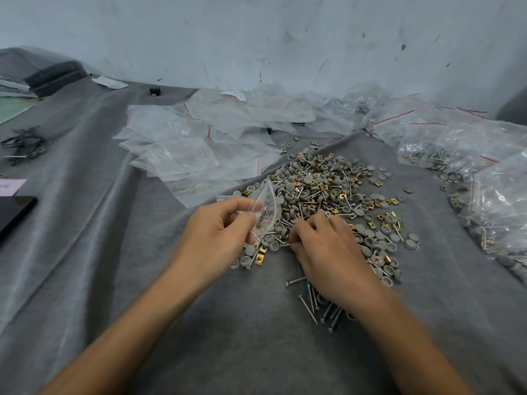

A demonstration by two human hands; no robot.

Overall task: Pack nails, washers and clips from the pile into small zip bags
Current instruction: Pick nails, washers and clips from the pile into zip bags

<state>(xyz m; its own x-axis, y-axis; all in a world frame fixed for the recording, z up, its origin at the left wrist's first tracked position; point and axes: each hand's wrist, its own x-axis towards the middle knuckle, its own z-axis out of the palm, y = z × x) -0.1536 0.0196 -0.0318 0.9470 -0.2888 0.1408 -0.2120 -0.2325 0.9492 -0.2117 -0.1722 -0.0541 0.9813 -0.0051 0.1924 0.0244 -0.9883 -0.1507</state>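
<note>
Grey cloth (114, 223) lies under the pile (328, 189) of nails, washers and clips. The left hand (219, 232) pinches a small zip bag (266, 209) between thumb and fingers at the pile's near edge. Just beside it, the right hand (328, 246) curls its fingers into the pile; any grasp is hidden.

Matt grey cloth (256, 352); glossy clear plastic zip bags (182, 155) at 11 o'clock; shiny metal nails (296, 280), brassy clips (260, 256); matt washers (412, 243), prob. plastic.
</note>
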